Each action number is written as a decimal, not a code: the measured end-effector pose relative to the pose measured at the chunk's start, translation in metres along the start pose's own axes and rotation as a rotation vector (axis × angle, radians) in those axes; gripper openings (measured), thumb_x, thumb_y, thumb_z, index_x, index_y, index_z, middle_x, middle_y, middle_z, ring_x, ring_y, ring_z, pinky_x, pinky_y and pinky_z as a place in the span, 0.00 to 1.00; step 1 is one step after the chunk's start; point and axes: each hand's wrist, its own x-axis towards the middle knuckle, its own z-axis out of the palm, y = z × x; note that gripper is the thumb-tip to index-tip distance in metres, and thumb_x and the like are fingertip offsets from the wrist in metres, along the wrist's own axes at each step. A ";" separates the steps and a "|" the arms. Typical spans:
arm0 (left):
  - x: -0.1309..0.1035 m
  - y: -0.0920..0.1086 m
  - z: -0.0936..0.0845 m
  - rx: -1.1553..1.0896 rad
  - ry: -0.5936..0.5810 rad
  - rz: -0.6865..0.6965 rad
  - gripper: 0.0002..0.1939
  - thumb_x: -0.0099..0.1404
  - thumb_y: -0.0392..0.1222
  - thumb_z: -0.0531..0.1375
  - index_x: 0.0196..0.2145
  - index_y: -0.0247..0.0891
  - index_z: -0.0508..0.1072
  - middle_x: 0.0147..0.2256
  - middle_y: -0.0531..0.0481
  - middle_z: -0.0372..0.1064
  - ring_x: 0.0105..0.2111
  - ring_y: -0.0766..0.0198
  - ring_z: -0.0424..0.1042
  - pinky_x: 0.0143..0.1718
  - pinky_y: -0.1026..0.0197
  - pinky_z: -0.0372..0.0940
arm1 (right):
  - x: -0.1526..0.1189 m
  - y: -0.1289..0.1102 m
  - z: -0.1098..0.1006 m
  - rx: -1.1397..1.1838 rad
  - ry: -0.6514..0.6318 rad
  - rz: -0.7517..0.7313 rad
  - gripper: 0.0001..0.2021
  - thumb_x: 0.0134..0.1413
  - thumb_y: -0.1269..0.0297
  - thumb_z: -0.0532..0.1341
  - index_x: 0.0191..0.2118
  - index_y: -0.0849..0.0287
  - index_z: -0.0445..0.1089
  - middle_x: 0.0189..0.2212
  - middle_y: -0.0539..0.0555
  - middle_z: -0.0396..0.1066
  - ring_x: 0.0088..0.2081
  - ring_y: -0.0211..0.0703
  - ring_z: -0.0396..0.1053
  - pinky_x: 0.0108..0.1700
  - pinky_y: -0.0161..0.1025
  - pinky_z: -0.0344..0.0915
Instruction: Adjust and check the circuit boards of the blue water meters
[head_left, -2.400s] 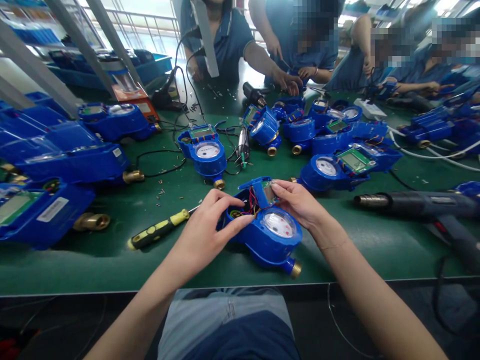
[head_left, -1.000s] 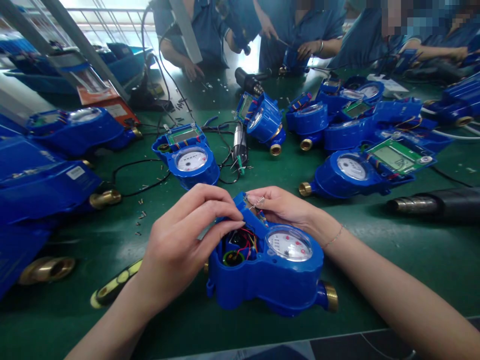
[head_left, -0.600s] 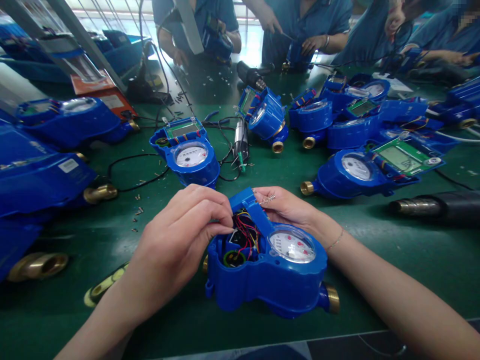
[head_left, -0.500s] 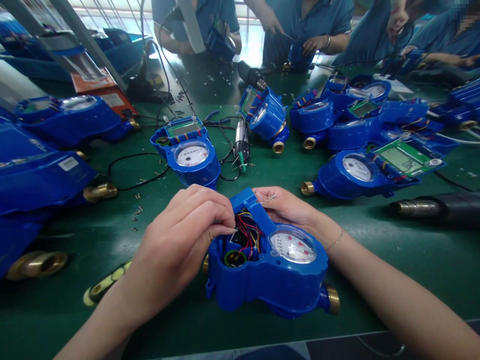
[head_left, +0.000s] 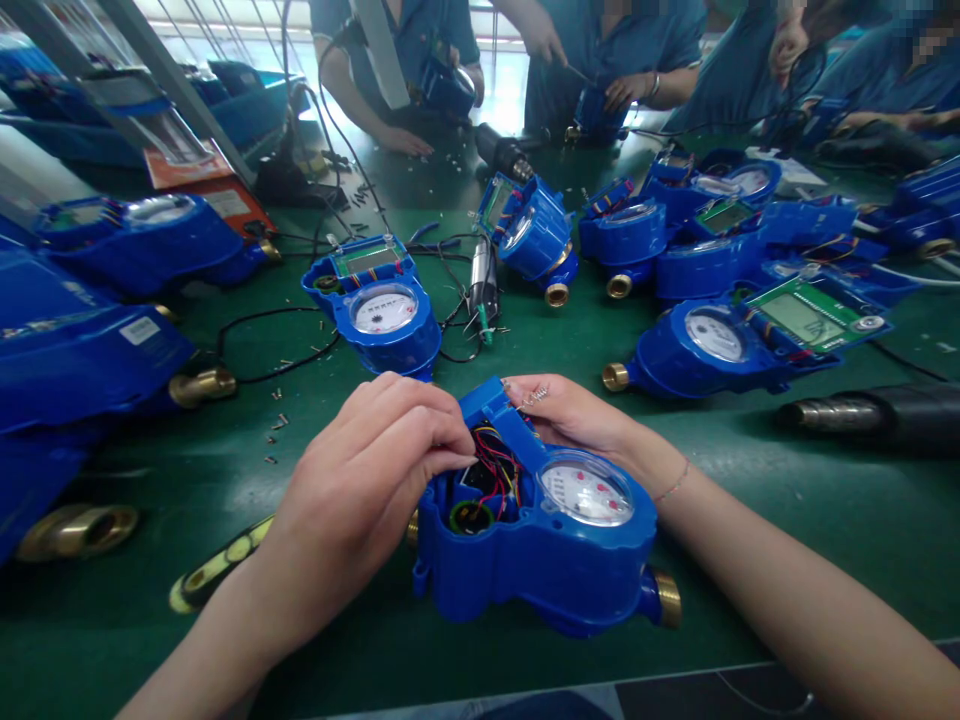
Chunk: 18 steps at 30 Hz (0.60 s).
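A blue water meter (head_left: 540, 570) with a round dial and brass ends lies in front of me, its compartment uncovered and showing red, yellow and black wires (head_left: 496, 465). Over that compartment stands a tilted blue frame piece (head_left: 510, 425). My left hand (head_left: 375, 470) pinches at the compartment's left edge; what is between its fingertips is hidden. Behind the meter, my right hand (head_left: 574, 410) is closed round the far side of the blue frame piece, with several small screws (head_left: 536, 393) at its fingers.
More blue meters stand left (head_left: 97, 350), ahead (head_left: 386, 310) and right (head_left: 690, 345). A yellow-black tool (head_left: 217, 565) lies by my left forearm, a black tool (head_left: 870, 420) at right. Cables and loose screws are scattered ahead. Co-workers' hands (head_left: 405, 140) are across the green table (head_left: 337, 650).
Across the table, a person's hand has come down onto the tabletop. My hands and the meter have hardly moved.
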 end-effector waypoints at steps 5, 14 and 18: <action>0.000 0.000 0.004 -0.045 0.038 -0.082 0.07 0.67 0.29 0.57 0.34 0.39 0.68 0.39 0.50 0.64 0.40 0.67 0.68 0.42 0.65 0.65 | -0.001 -0.005 -0.003 -0.092 0.023 0.009 0.13 0.54 0.63 0.69 0.44 0.63 0.75 0.37 0.54 0.78 0.36 0.38 0.75 0.41 0.35 0.71; 0.002 0.000 0.004 -0.078 0.022 -0.124 0.06 0.68 0.29 0.56 0.34 0.37 0.68 0.38 0.50 0.64 0.41 0.66 0.67 0.43 0.66 0.65 | -0.045 -0.038 0.054 -1.332 0.297 -0.549 0.08 0.61 0.59 0.64 0.42 0.56 0.73 0.41 0.53 0.73 0.45 0.46 0.69 0.47 0.42 0.65; 0.000 0.001 0.003 -0.098 0.036 -0.121 0.04 0.68 0.31 0.57 0.36 0.37 0.68 0.38 0.50 0.64 0.41 0.67 0.67 0.42 0.66 0.64 | -0.054 -0.025 0.080 -1.672 0.277 -0.595 0.11 0.57 0.63 0.68 0.43 0.57 0.69 0.43 0.56 0.68 0.45 0.49 0.64 0.44 0.45 0.63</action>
